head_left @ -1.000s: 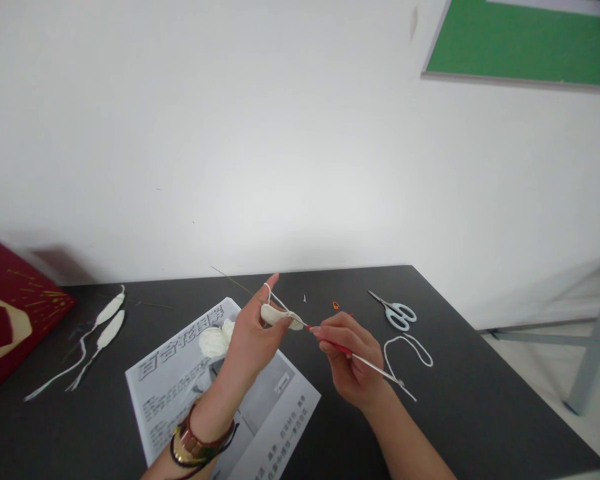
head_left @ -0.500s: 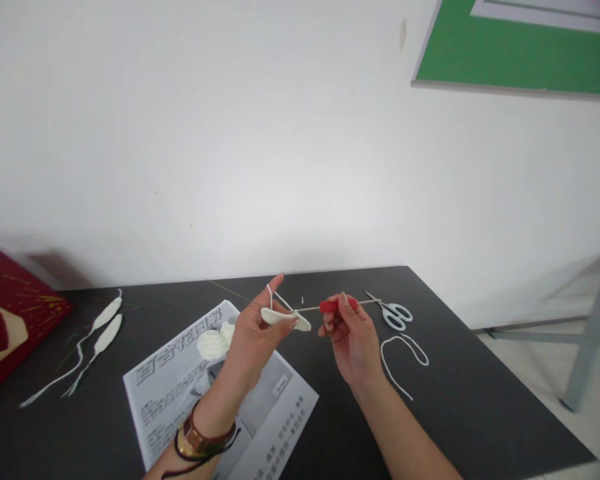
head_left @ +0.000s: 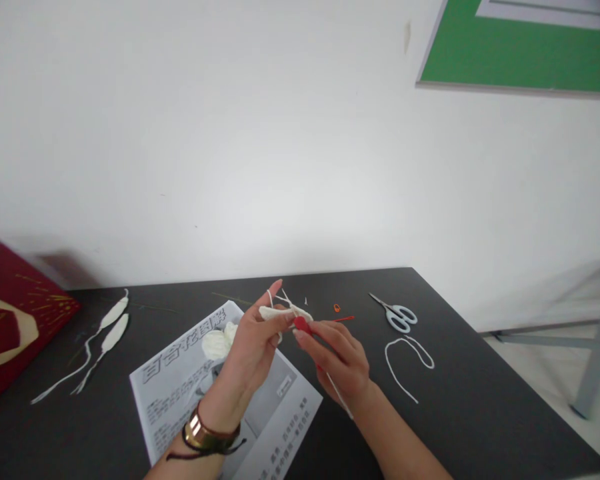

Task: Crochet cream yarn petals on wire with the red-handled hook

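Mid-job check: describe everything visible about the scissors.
The scissors have two pale blue-grey loop handles, apparently plastic, and slim metallic blades that look closed. They lie on the black tabletop, right of the right hand, blades pointing away and leftward, handles nearer the person. Neither hand touches them. A loose white yarn strand lies just nearer than the handles; whether it touches them is unclear.

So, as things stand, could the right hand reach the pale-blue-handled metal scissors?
Probably yes: nothing visible blocks the way from the right hand to the scissors, though it holds the red-handled crochet hook.
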